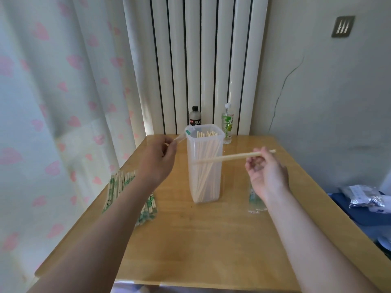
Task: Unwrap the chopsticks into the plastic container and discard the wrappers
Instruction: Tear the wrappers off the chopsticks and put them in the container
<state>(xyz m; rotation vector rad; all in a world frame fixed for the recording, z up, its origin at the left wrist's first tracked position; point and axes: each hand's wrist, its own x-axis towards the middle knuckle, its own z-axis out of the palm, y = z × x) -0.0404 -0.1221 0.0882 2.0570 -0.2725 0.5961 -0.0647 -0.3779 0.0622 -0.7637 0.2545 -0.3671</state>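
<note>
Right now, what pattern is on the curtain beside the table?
Pink hearts on a pale, whitish curtain, seen best in the head view.

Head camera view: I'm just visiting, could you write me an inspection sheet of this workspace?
Surface: light wooden table, glossy.
Job's things: tall clear plastic container holding bare chopsticks upright; pile of green-printed wrapped chopsticks at left; empty clear wrappers lying at right.
Clutter: dark bottle and clear green-labelled bottle behind the container.
Hands: left hand pinches a clear wrapper; right hand holds a bare wooden chopstick pair level in front of the container.
Cables: nothing seen.
Surroundings: white radiator, pink-heart curtain, cracked wall.
</note>
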